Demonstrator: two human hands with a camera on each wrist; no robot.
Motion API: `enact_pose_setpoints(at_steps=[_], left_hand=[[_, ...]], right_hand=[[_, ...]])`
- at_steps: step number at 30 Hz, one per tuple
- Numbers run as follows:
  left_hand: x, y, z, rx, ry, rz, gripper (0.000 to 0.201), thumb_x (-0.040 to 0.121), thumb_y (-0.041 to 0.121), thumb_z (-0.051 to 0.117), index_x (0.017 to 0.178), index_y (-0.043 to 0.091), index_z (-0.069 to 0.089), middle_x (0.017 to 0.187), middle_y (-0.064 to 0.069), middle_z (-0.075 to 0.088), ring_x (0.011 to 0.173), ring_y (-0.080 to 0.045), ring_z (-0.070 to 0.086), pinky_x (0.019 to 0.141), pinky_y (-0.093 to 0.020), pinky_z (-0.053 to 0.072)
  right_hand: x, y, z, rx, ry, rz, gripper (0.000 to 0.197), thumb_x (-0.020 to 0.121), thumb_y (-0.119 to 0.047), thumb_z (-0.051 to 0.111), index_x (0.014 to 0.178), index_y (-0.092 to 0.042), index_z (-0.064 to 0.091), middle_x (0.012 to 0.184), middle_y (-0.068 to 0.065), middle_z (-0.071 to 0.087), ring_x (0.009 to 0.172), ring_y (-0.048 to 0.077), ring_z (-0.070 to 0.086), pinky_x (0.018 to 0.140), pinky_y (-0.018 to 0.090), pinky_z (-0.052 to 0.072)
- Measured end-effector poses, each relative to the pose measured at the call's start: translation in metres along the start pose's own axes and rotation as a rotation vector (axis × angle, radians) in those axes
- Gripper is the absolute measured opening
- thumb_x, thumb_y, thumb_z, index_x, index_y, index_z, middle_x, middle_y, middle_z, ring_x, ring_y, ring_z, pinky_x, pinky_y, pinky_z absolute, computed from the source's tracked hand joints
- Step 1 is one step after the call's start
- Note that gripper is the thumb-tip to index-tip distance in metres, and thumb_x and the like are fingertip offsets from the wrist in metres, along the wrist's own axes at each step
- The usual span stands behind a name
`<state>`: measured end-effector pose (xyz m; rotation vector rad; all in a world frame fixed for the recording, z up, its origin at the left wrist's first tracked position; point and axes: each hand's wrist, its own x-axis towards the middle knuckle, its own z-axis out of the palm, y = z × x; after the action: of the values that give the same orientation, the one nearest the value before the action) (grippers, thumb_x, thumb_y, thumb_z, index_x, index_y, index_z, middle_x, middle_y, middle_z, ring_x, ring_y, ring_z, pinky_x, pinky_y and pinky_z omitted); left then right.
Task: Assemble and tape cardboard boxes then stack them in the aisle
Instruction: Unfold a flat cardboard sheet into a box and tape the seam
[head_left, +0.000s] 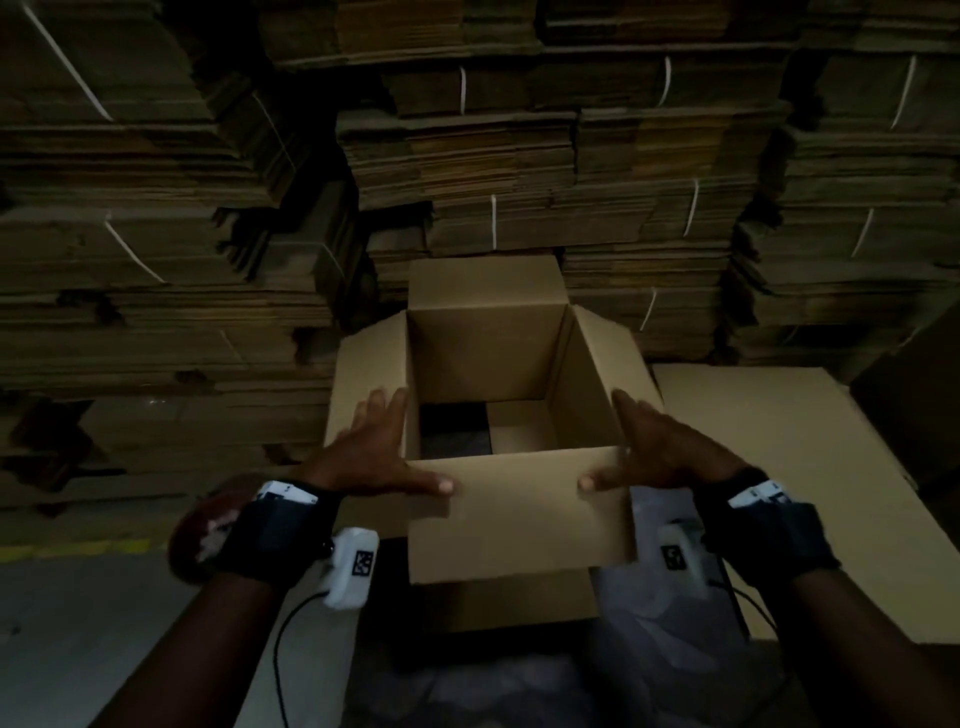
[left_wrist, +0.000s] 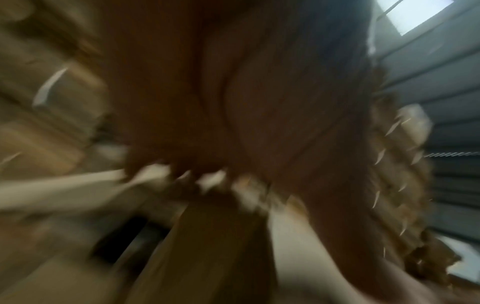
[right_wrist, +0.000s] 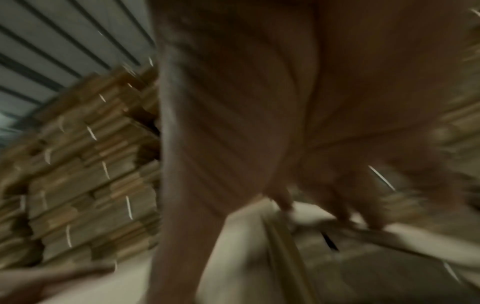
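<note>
1. Cardboard box (head_left: 488, 364) stands squared up and open-topped right in front of me, its far flap upright against the wall of strapped flat-carton bundles (head_left: 519, 171) behind it. Shaping it into a box looks done.

2. Left hand (head_left: 374, 447) lies flat and spread at the box's left near corner: fingers along the left flap, thumb on the near flap (head_left: 519, 514). Nothing is gripped; it only presses.

3. Right hand (head_left: 660, 447) mirrors it at the right near corner, fingers straight along the right flap, thumb on the near flap. Also wide open, holding nothing.

4. Inside the box I see a dark opening on the left of the bottom and a pale panel on the right, so I judge the bottom is not fully closed. I see no tape on the box anywhere.

5. Both wrist views are smeared by blur. They show my palms, pale cardboard edges and the bundles, nothing finer.

6. No tape roll or dispenser shows. A flat cardboard sheet (head_left: 779, 467) lies just right of the box.

7. My judgement: the task is early for this box. Flaps remain to be folded shut, the seams taped, and the box carried to a stack; I see no finished stack.
</note>
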<state>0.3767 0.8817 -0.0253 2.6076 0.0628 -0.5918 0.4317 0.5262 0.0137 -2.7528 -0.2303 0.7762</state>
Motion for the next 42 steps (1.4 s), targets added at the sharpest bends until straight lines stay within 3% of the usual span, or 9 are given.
enact_pose_setpoints(at_steps=[5, 9, 14, 19, 22, 30, 34, 38, 42], left_hand=[[0.01, -0.01, 0.034, -0.253, 0.315, 0.162, 0.144, 0.051, 0.091, 0.068, 0.162, 0.024, 0.004, 0.169, -0.001, 0.006, 0.155, -0.016, 0.004, 0.125, -0.043, 0.017], [0.007, 0.005, 0.051, -0.255, 0.379, 0.164, 0.136, 0.058, 0.09, 0.061, 0.161, 0.021, 0.005, 0.169, -0.003, 0.009, 0.155, -0.016, 0.007, 0.124, -0.039, 0.018], [0.014, 0.028, 0.078, -0.217, 0.456, 0.106, 0.136, 0.058, 0.104, 0.037, 0.161, 0.023, 0.001, 0.17, -0.006, 0.005, 0.156, -0.023, 0.006, 0.124, -0.045, 0.022], [-0.002, 0.032, 0.084, -0.23, 0.486, 0.108, 0.126, 0.067, 0.099, 0.034, 0.161, 0.02, 0.004, 0.169, -0.004, -0.001, 0.156, -0.021, -0.002, 0.126, -0.045, 0.009], [-0.027, 0.014, 0.09, -0.237, 0.661, 0.058, 0.119, 0.071, 0.094, 0.034, 0.16, 0.016, 0.017, 0.169, -0.008, 0.006, 0.156, -0.024, 0.003, 0.125, -0.045, 0.005], [-0.07, -0.003, 0.144, -0.727, 0.765, -0.256, 0.124, 0.073, 0.083, 0.06, 0.16, 0.013, 0.005, 0.167, -0.012, 0.009, 0.152, -0.03, 0.016, 0.12, -0.053, 0.026], [-0.056, 0.022, 0.152, -0.77, 0.636, -0.196, 0.121, 0.066, 0.093, 0.054, 0.153, 0.014, 0.026, 0.154, -0.014, 0.036, 0.14, -0.031, 0.04, 0.112, -0.049, 0.04], [-0.041, 0.055, 0.12, -0.791, 0.549, 0.029, 0.09, 0.077, 0.08, 0.058, 0.148, 0.029, 0.036, 0.147, 0.006, 0.048, 0.132, -0.015, 0.049, 0.105, -0.021, 0.04], [-0.008, 0.056, 0.079, -0.757, 0.631, 0.08, 0.099, 0.075, 0.089, 0.052, 0.154, 0.034, 0.031, 0.155, 0.007, 0.041, 0.139, -0.016, 0.044, 0.113, -0.044, 0.04]], right_hand=[[0.003, 0.009, 0.019, 0.271, 0.237, -0.227, 0.103, 0.07, -0.039, 0.092, 0.153, -0.03, 0.031, 0.132, -0.017, 0.046, 0.117, 0.004, 0.048, 0.079, 0.008, 0.041], [0.008, 0.013, 0.007, 0.199, 0.165, -0.152, 0.102, 0.074, -0.039, 0.089, 0.154, -0.029, 0.027, 0.137, -0.001, 0.056, 0.114, 0.015, 0.055, 0.083, 0.028, 0.045], [0.004, -0.024, -0.009, -0.322, 0.193, 0.057, 0.098, 0.089, -0.051, 0.069, 0.16, -0.021, 0.01, 0.154, 0.015, 0.035, 0.139, 0.037, 0.038, 0.109, 0.058, 0.035], [-0.005, -0.1, 0.001, -0.246, 0.135, -0.355, 0.048, 0.1, -0.039, 0.059, 0.143, -0.021, 0.05, 0.136, 0.006, 0.06, 0.121, 0.029, 0.058, 0.092, 0.038, 0.048], [0.003, -0.13, 0.021, -0.2, 0.061, -0.485, 0.032, 0.098, -0.043, 0.059, 0.118, -0.019, 0.066, 0.113, 0.004, 0.07, 0.102, 0.024, 0.065, 0.085, 0.041, 0.053], [0.016, -0.131, 0.044, -0.081, 0.033, -0.594, 0.012, 0.098, -0.039, 0.063, 0.093, -0.028, 0.065, 0.088, -0.014, 0.065, 0.081, 0.003, 0.061, 0.07, 0.032, 0.049], [0.005, -0.119, 0.017, 0.042, 0.068, -0.658, 0.006, 0.098, -0.028, 0.066, 0.099, -0.027, 0.072, 0.093, -0.018, 0.069, 0.083, -0.012, 0.061, 0.07, 0.016, 0.048], [-0.019, -0.101, -0.019, 0.181, 0.094, -0.697, 0.018, 0.1, -0.016, 0.064, 0.114, -0.014, 0.075, 0.1, -0.008, 0.076, 0.085, -0.003, 0.068, 0.071, 0.019, 0.053], [-0.046, -0.069, -0.048, 0.305, 0.042, -0.697, 0.016, 0.102, -0.007, 0.058, 0.105, -0.01, 0.074, 0.071, -0.022, 0.07, 0.064, -0.006, 0.062, 0.06, 0.012, 0.043]])
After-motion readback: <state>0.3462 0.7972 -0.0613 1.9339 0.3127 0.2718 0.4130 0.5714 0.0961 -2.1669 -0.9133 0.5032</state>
